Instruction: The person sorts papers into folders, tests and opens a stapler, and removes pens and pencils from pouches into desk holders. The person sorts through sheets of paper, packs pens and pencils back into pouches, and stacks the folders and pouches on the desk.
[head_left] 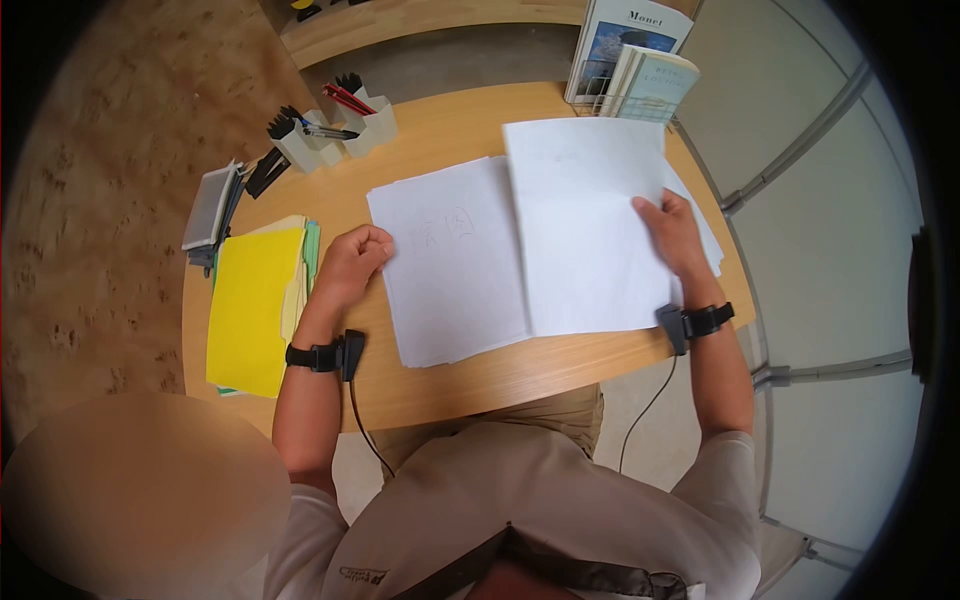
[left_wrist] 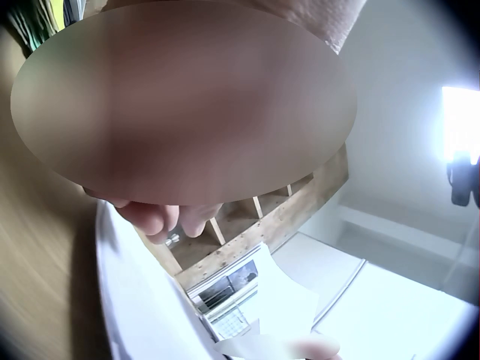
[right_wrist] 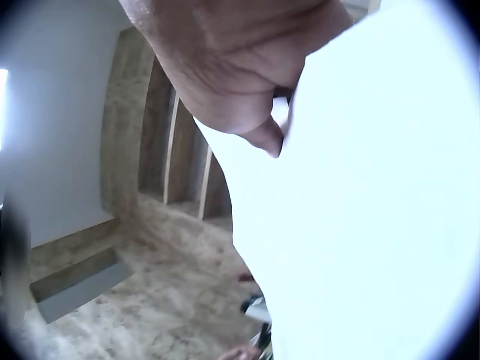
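My right hand pinches a white sheet of paper by its right edge, thumb on top and the other fingers behind. In the right wrist view the sheet fills much of the picture, and the thumb presses on it. The sheet is raised and partly covers a stack of papers with faint handwriting at its upper part. At that stack's left edge is my left hand, fingers loosely curled and holding nothing visible. Its fingertips show close beside the paper edge in the left wrist view.
More white paper lies beneath and right of the raised sheet. Yellow folders are at the left. Pen holders stand at the back left, with a dark stapler-like item beside them. Books stand in a wire rack at the back right.
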